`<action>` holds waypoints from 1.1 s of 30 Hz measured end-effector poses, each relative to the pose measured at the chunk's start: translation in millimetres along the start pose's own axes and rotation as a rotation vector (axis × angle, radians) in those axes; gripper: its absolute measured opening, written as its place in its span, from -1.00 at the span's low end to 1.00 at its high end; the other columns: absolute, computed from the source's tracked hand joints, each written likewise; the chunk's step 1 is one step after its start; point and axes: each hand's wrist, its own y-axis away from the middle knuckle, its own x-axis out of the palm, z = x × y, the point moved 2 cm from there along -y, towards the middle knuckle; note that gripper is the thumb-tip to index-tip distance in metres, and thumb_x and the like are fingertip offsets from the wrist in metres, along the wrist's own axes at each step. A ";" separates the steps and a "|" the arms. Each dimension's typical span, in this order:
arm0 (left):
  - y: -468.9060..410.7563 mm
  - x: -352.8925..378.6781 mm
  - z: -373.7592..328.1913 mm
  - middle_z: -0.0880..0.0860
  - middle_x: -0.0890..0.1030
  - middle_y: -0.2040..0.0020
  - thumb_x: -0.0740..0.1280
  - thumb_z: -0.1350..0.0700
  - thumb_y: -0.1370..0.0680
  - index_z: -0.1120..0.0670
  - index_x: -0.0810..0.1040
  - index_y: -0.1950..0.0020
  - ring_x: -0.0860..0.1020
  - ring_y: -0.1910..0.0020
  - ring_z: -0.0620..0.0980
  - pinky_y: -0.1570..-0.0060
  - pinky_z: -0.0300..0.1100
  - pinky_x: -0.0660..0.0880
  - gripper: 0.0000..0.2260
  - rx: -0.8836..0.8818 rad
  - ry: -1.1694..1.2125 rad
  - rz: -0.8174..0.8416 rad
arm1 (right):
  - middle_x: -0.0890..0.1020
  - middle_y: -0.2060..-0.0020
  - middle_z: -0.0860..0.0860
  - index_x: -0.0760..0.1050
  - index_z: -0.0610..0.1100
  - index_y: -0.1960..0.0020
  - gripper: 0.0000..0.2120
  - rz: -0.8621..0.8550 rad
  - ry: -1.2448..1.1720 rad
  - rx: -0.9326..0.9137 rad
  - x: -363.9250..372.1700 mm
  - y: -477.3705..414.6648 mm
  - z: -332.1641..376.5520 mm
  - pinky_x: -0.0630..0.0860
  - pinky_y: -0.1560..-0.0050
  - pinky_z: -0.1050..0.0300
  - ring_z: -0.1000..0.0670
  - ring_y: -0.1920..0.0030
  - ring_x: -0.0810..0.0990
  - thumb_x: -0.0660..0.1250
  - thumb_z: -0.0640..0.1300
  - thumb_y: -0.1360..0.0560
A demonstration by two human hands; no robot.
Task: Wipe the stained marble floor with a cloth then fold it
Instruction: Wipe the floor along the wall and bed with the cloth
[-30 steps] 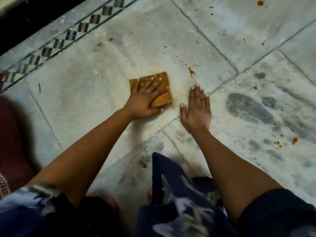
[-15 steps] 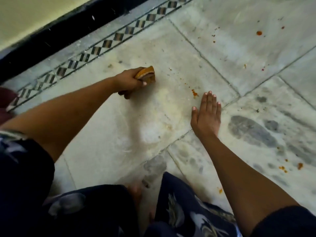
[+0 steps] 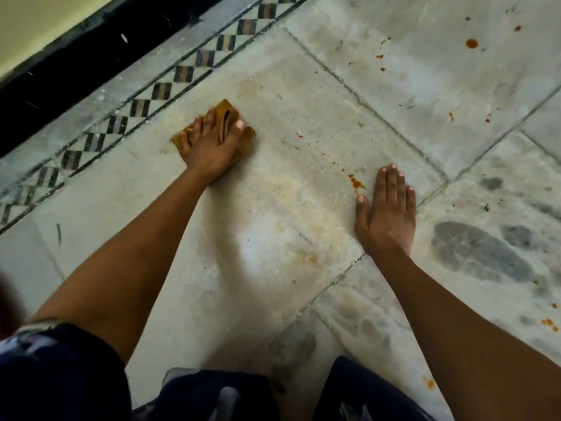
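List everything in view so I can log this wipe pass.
cloth: one, orange-brown, left of centre
stains: many, orange-red, blot at centre, spots upper and lower right
marble floor: several slabs, pale grey, dark patches at right
checkered border: one strip, black and grey, upper left
skirting: one, black, top left
left hand: one, fingers spread on the cloth
right hand: one, flat on the floor

No readable text, labels, brands or numbers anywhere in view.
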 end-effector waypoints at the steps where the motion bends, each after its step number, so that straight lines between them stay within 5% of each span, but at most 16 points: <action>1: -11.8 -1.6 -3.7 0.02 0.02 -0.56 -0.09 -0.42 -0.48 -0.03 -0.02 -0.55 -0.10 -0.53 0.00 -0.42 0.13 -0.24 -0.25 -0.039 0.008 -0.028 | -0.02 -0.54 -0.10 -0.10 -0.19 -0.53 -0.37 -0.001 -0.004 0.001 0.0 -0.2 0.1 -0.17 -0.51 0.03 -0.04 -0.53 -0.08 -0.15 0.11 -0.57; 7: -57.7 6.6 -63.6 0.00 -0.06 -0.57 -0.09 -0.39 -0.52 -0.14 -0.04 -0.53 -0.11 -0.53 0.07 -0.42 0.17 -0.25 -0.36 0.088 -0.100 -0.002 | -0.01 -0.54 -0.11 -0.09 -0.19 -0.53 -0.34 -0.004 -0.013 -0.003 -1.5 0.8 1.0 -0.17 -0.51 0.03 -0.05 -0.53 -0.08 -0.22 0.14 -0.53; 14: 20.7 30.7 -33.6 -0.12 -0.11 -0.53 -0.20 -0.32 -0.51 -0.24 -0.13 -0.47 -0.13 -0.52 -0.03 -0.40 0.06 -0.31 -0.46 0.703 -0.264 0.144 | 0.04 -0.53 -0.13 -0.04 -0.21 -0.52 -0.35 -0.028 -0.028 -0.001 -0.8 0.9 0.2 -0.15 -0.50 0.03 -0.07 -0.53 -0.02 -0.19 0.13 -0.54; 21: -50.2 17.8 -56.9 0.03 -0.05 -0.57 -0.13 -0.28 -0.57 -0.09 -0.05 -0.54 -0.09 -0.53 0.06 -0.39 0.24 -0.28 -0.43 0.284 -0.358 -0.020 | 0.04 -0.53 -0.13 -0.06 -0.20 -0.53 -0.36 -0.020 -0.016 0.002 1.7 0.6 0.0 -0.15 -0.50 0.02 -0.07 -0.53 -0.03 -0.17 0.13 -0.55; 28: 20.3 45.7 -68.4 0.02 0.04 -0.56 -0.08 -0.36 -0.49 -0.09 -0.02 -0.53 0.01 -0.53 0.02 -0.42 0.21 -0.16 -0.33 0.787 -0.472 0.027 | 0.07 -0.52 -0.14 -0.02 -0.22 -0.52 -0.36 -0.031 -0.020 0.001 -0.5 0.3 -0.6 -0.15 -0.49 0.03 -0.08 -0.53 0.01 -0.16 0.11 -0.55; 33: -24.1 16.5 -36.9 0.02 0.07 -0.56 -0.10 -0.35 -0.49 -0.11 -0.03 -0.53 0.02 -0.52 0.06 -0.42 0.17 -0.23 -0.34 0.594 -0.437 -0.039 | 0.06 -0.52 -0.14 -0.04 -0.21 -0.52 -0.36 -0.028 -0.022 0.004 0.6 -0.7 -0.4 -0.15 -0.49 0.03 -0.08 -0.53 -0.01 -0.18 0.11 -0.55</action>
